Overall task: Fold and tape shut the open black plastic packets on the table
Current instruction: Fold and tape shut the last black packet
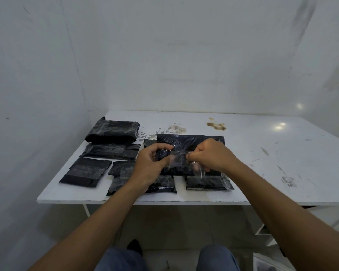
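A wide black plastic packet (190, 141) lies flat near the middle of the white table (262, 173). Above it, a strip of clear tape (179, 157) is stretched between my two hands. My left hand (153, 163) pinches the strip's left end, and my right hand (209, 155) pinches its right end, with a loose bit of tape hanging below the fingers. Several other black packets lie around, among them one (112, 131) at the far left and one (208, 182) near the front edge.
More black packets (86, 172) lie in a group on the table's left half. Brown stains (216, 125) mark the far side and scuffs mark the right part. White walls close in behind and to the left. My knees show under the table's front edge.
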